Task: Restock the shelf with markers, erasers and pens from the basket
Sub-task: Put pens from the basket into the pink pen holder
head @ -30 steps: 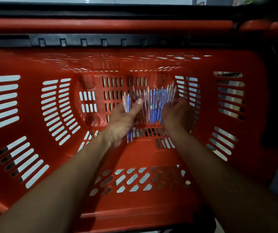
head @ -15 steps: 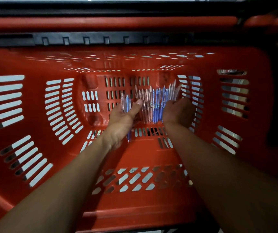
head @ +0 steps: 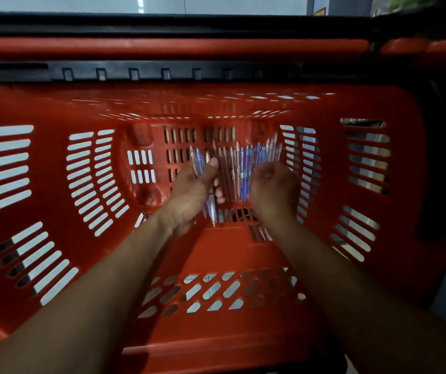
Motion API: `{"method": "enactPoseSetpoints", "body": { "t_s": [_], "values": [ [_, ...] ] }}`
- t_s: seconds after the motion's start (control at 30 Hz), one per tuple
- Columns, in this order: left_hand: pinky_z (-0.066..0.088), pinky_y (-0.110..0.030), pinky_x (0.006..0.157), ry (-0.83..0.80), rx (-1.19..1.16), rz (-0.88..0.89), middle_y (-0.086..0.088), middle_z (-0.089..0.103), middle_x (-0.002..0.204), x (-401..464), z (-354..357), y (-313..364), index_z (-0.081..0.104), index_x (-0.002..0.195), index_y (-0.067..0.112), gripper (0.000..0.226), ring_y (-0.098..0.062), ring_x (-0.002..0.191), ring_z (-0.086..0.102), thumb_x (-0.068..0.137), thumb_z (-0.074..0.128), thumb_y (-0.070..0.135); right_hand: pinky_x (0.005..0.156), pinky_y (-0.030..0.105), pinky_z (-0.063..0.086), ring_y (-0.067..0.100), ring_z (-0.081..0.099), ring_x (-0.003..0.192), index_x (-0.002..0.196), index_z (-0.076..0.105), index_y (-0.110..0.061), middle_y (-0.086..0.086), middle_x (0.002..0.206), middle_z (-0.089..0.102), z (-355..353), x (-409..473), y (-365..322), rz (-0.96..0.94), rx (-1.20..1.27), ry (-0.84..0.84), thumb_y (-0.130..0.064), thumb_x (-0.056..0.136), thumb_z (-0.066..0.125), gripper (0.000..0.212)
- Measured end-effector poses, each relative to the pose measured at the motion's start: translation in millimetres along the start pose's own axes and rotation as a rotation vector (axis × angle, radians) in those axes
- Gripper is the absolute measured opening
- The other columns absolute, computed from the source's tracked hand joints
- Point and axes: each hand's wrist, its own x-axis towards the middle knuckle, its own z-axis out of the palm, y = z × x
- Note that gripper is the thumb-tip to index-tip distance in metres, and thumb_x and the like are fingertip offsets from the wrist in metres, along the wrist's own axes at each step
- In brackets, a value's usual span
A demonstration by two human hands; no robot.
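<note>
Both my hands are deep inside a red slotted basket (head: 54,109). A row of several clear and blue pens (head: 239,168) lies on the basket floor at the far end, tips pointing away. My left hand (head: 192,190) grips a few blue pens, its thumb laid over them and their lower ends sticking out below the palm. My right hand (head: 273,188) is curled at the right side of the pen row, its fingers hidden behind the knuckles; whether it holds pens is not visible.
The basket's tall red walls with white-lit slots surround both arms. A red handle bar (head: 162,48) and a black rim strip (head: 162,72) cross the far side. A dark upright part stands at the far right (head: 437,157).
Both hands stayed at the pen row. The left hand shifted slightly down with its pens, and the view moved a little.
</note>
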Motion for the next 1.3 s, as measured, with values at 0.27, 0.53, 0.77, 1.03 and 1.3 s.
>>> {"method": "enactPoseSetpoints", "body": {
  "t_s": [0.27,0.53,0.77,1.03,1.3],
  "values": [
    [0.045,-0.027,0.050,0.039,0.001,-0.002,0.013,0.056,0.061,-1.5,-2.6,-3.1,0.056,0.096,0.020,0.019,-0.008,0.051,0.048,0.107,0.059,0.035,0.077,0.034,0.059,0.028,0.071,0.104,0.122,0.066,-0.005,0.015,0.115,0.072,19.4,45.1,4.3,0.068,-0.344,0.177,-0.019,0.105,0.052,0.027],
    [0.033,-0.025,0.042,0.065,0.043,-0.010,0.007,0.043,0.053,-2.2,-2.9,-3.5,0.053,0.076,0.021,0.031,-0.012,0.043,0.036,0.103,0.065,0.016,0.075,0.036,0.061,0.031,0.073,0.099,0.114,0.068,0.003,0.020,0.108,0.072,17.6,50.1,5.5,0.009,-0.479,0.177,-0.019,0.103,0.058,0.027],
    [0.035,-0.024,0.044,0.062,0.033,-0.013,0.009,0.044,0.053,-3.1,2.4,-2.7,0.063,0.078,0.025,0.024,-0.010,0.042,0.038,0.100,0.069,0.019,0.068,0.038,0.040,0.033,0.062,0.085,0.097,0.070,-0.003,0.015,0.091,0.066,7.8,50.2,7.6,0.035,-0.275,0.073,-0.020,0.090,0.063,0.020],
    [0.036,-0.026,0.046,0.055,0.054,0.002,0.011,0.046,0.054,-24.7,8.2,15.7,0.065,0.082,0.026,0.019,-0.010,0.045,0.041,0.101,0.067,0.024,0.050,0.025,0.043,0.022,0.066,0.061,0.073,0.069,-0.009,0.008,0.071,0.069,-17.6,14.2,-7.6,0.021,-0.308,0.108,-0.035,0.086,0.058,0.032],
    [0.035,-0.031,0.051,0.003,0.063,0.026,0.010,0.045,0.056,-82.8,24.2,57.6,0.061,0.088,0.019,0.017,-0.011,0.048,0.039,0.105,0.061,0.020,0.039,0.025,0.035,0.017,0.049,0.037,0.053,0.061,-0.005,0.006,0.041,0.048,-75.7,-45.7,-21.4,-0.093,-0.175,0.137,-0.033,0.082,0.060,0.040]
  ]
}}
